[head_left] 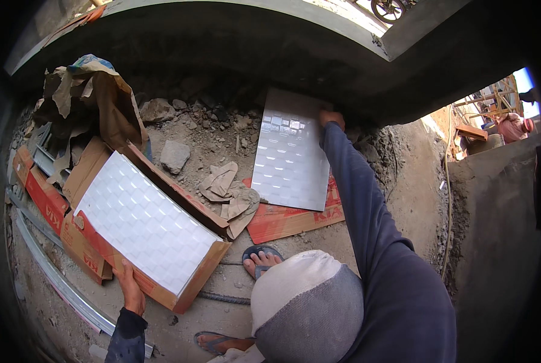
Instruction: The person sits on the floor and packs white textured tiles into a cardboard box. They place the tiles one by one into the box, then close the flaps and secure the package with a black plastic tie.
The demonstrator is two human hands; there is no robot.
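Right hand grips edge of loose tile, twelve o'clock. Left hand touches tile box, eight o'clock; cannot tell whether gripping. Slipping hold could chip tile on rubble.

Lit by daylight, brightest at upper right, washed out beyond the wall. Deep in shadow along its inner face. Streaked with glare on the tile by the wall; patched with white highlights on the boxed tile. Bowed toward the rim, blackened at the corners.
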